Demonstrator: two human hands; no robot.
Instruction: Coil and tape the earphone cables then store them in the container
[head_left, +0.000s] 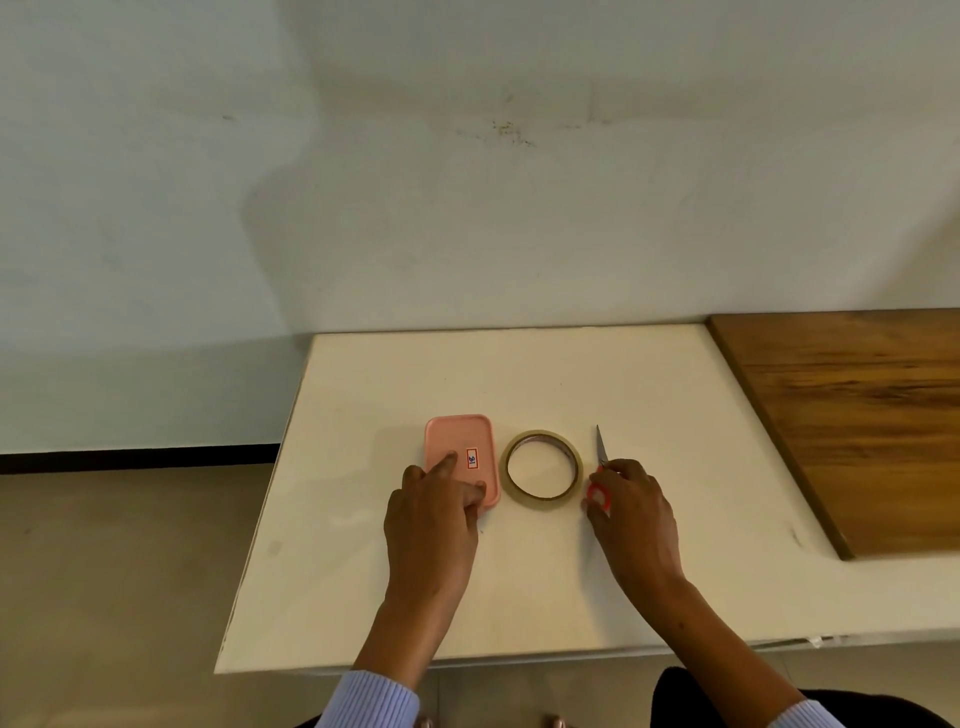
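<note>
Head view: pink container (460, 441) lid bears an unreadable red-bordered label (471, 458).

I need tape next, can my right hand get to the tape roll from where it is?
Probably yes. The tape roll lies flat just beside the right hand, nothing between, though that hand rests on the scissors.

On the white table (649, 545) you have bare surface behind, in front of and to either side of the row of things. That row is tight: pink container (467, 441) just beside tape roll (542, 465), scissors (601, 457) near its right. A wooden board (857, 415) bounds the right side
</note>
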